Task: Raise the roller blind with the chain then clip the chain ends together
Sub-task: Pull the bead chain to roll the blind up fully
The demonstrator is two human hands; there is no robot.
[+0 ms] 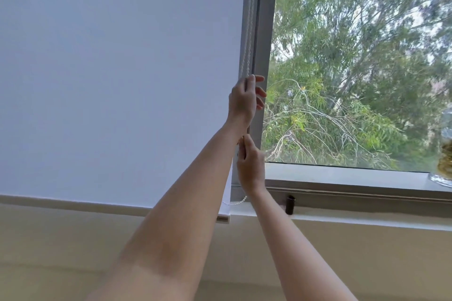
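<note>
Two hands on one bead chain [247,39] beside the lowered blind [117,76] — left hand [245,100] pinching high, fingers half spread; right hand [250,166] closed lower. One glass jar [444,154] on the sill [342,176] — well apart.

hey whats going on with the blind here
A person is working the bead chain at the right edge of a white roller blind. The left hand grips the chain higher up; the right hand pinches it lower, near the sill. The blind is still fully down, its bottom bar below the sill, so raising has barely begun and the chain ends are not clipped.
</note>
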